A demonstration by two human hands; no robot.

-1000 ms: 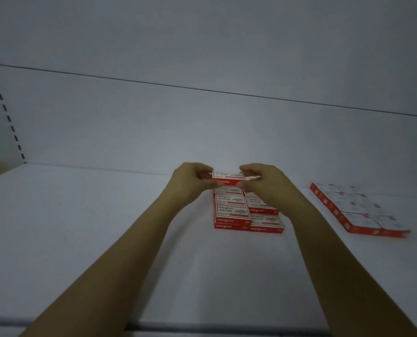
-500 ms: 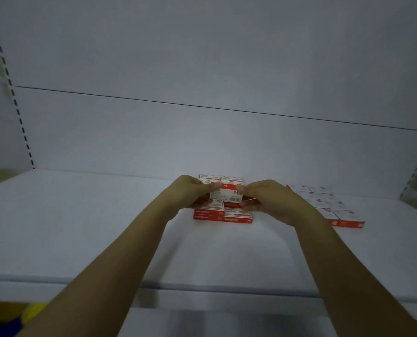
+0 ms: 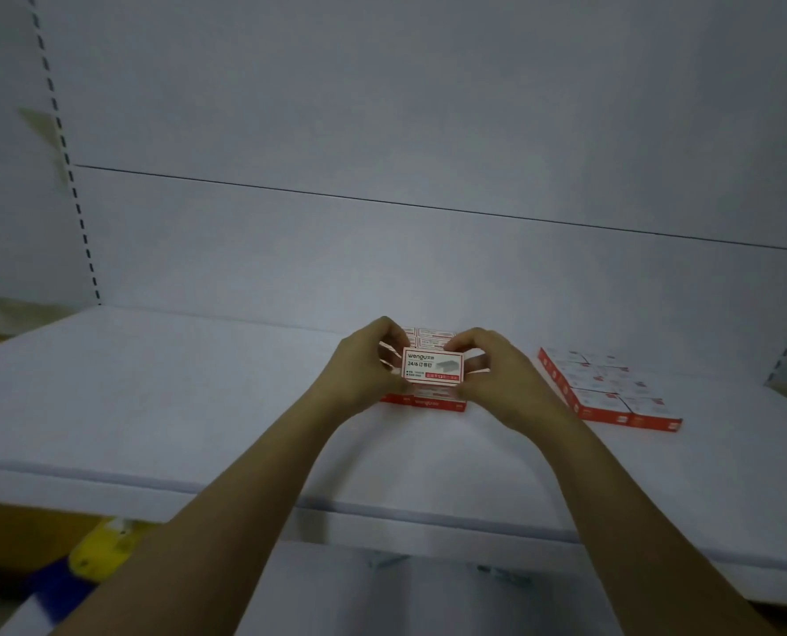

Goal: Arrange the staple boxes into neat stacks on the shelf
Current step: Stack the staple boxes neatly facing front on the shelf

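A single staple box (image 3: 433, 370) was held up between the two hands above the middle of the white shelf (image 3: 176, 392). Its printed white face, framed in red, was tipped up toward the camera, and its long axis ran left to right, roughly parallel to the shelf's front edge. The left hand (image 3: 364, 364) pinched the box's left end between thumb and fingers, and the right hand (image 3: 497, 374) pinched the right end in the same way, so both hands were closed on it from opposite sides.

Directly behind and below the held box lay the central group of boxes (image 3: 428, 401), resting flat on the shelf. Only its red front edge below the hands and a few white tops behind the fingers showed, so the number of boxes and layers in it could not be told.

Well to the right, apart from the hands, sat the right group of boxes (image 3: 607, 390), a flat block two boxes wide with several rows running back toward the rear panel (image 3: 382, 130). Its long axis ran front to back, angled slightly, with red sides and white tops showing.

At lower left, beneath the shelf, a blurred yellow and blue object (image 3: 89, 562) was visible.
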